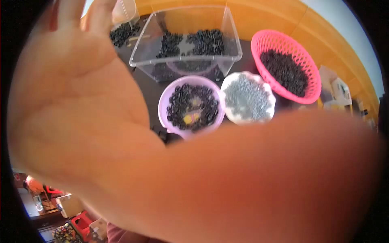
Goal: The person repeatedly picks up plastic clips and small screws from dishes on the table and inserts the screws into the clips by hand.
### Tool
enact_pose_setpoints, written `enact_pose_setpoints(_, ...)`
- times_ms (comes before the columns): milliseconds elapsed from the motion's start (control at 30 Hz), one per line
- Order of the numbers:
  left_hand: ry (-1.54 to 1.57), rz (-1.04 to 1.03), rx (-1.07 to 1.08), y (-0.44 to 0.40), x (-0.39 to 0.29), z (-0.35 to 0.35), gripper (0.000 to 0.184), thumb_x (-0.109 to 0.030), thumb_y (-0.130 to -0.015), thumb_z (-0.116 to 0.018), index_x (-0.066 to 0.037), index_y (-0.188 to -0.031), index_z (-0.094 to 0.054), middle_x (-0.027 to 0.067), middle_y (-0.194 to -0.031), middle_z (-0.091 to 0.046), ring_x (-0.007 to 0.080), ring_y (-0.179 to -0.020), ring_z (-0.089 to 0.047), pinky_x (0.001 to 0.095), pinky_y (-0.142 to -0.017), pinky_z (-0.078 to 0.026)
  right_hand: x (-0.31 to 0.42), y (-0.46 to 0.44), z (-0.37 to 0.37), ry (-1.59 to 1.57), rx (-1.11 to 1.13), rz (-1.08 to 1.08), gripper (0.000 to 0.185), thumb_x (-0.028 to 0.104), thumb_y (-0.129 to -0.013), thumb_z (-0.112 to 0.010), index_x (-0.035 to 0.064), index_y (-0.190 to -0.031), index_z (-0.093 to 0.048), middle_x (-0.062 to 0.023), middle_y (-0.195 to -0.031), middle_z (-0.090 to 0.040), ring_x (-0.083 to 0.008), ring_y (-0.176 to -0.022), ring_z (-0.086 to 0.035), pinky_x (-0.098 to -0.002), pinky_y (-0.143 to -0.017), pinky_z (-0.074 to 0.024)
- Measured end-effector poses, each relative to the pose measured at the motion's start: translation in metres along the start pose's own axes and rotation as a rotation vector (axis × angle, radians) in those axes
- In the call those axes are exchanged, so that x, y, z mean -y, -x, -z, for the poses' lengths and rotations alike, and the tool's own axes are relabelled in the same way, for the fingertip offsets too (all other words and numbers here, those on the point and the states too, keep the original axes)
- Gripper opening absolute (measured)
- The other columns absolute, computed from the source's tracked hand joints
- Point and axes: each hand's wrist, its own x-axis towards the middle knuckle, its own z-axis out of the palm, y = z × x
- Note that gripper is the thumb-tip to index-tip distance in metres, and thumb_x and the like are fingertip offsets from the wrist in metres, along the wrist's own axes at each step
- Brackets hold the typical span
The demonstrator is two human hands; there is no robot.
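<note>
My right hand (77, 93) is raised very close to the camera, palm towards me, with its forearm (259, 174) crossing the lower view from the right. Its fingers are stretched upward and apart, cut off by the top edge, and nothing lies in the palm. Beyond the hand, a lilac bowl (163, 107) holds many small black pieces. Touching or close beside it, a white scalloped dish (270, 106) contains small silvery metal pieces. Behind them stands a clear plastic bin (186, 60) with more black pieces inside. My left hand is out of view.
A pink mesh basket (312, 77) of black pieces sits at the right of the dark table (247, 60). More black pieces (123, 35) lie at the back left near a clear container (125, 12). Red and pale bins (83, 222) show at the lower left.
</note>
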Motion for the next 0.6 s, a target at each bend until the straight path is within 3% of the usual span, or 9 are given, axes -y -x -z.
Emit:
enact_pose_setpoints(33,0.001,0.008,0.009,0.002,0.000,0.000,0.052,0.005,-0.083,-0.063,0.003,-0.133,-0.047,0.0261,-0.129,-0.054,0.0283,-0.097,-0.067,0.0321,-0.076,-0.059,0.011,-0.003,-0.011,-0.081,0.107,0.013,0.022,0.029,-0.091,-0.059,0.0074,-0.091,-0.058,-0.0034,-0.087,-0.059,-0.0179,-0.075,-0.058,-0.0288,-0.071,-0.0463)
enact_pose_setpoints(100,-0.011,0.030,0.037,0.002,0.005,-0.002,0.052,0.005,-0.083,-0.063,0.003,-0.132,-0.047,0.0260,-0.129,-0.054,0.0283,-0.097,-0.067,0.0321,-0.076,-0.058,0.019,-0.026,-0.022,0.034,0.471,-0.039,0.014,0.025,-0.092,-0.061,0.0115,-0.097,-0.063,-0.0016,-0.091,-0.062,-0.0152,-0.078,-0.059,-0.0258,-0.070,-0.0482)
enact_pose_setpoints(133,-0.010,0.031,0.041,-0.001,0.006,-0.005,0.052,0.005,-0.083,-0.063,0.003,-0.132,-0.047,0.0259,-0.129,-0.055,0.0283,-0.097,-0.067,0.0322,-0.076,-0.058,0.022,-0.032,-0.029,0.087,0.544,-0.097,0.012,0.022,-0.093,-0.061,0.0135,-0.099,-0.066,-0.0007,-0.093,-0.064,-0.0138,-0.080,-0.060,-0.0243,-0.069,-0.0491)
enact_pose_setpoints(167,-0.014,0.035,0.045,0.000,0.008,-0.006,0.052,0.005,-0.083,-0.063,0.003,-0.132,-0.048,0.0258,-0.128,-0.055,0.0283,-0.097,-0.067,0.0322,-0.076,-0.058,0.012,-0.038,-0.023,-0.072,0.640,-0.015,0.019,0.025,-0.090,-0.068,0.0211,-0.108,-0.070,0.0050,-0.099,-0.067,-0.0107,-0.085,-0.061,-0.0265,-0.068,-0.0509)
enact_pose_setpoints(233,-0.019,0.040,0.048,0.001,0.011,-0.007,0.051,0.005,-0.083,-0.063,0.003,-0.131,-0.048,0.0256,-0.128,-0.055,0.0282,-0.096,-0.067,0.0322,-0.076,-0.058,-0.006,-0.047,-0.028,-0.382,0.601,0.149,0.018,0.008,-0.088,-0.066,0.0198,-0.101,-0.071,0.0066,-0.102,-0.067,-0.0082,-0.087,-0.061,-0.0258,-0.072,-0.0515)
enact_pose_setpoints(600,-0.003,0.121,0.081,-0.018,0.019,-0.009,0.049,0.004,-0.082,-0.064,0.002,-0.129,-0.049,0.0245,-0.126,-0.056,0.0281,-0.096,-0.067,0.0322,-0.076,-0.058,-0.056,-0.020,-0.043,-0.477,0.614,0.139,0.014,0.007,-0.088,-0.059,0.0140,-0.096,-0.067,0.0023,-0.099,-0.065,-0.0092,-0.086,-0.061,-0.0249,-0.073,-0.0486)
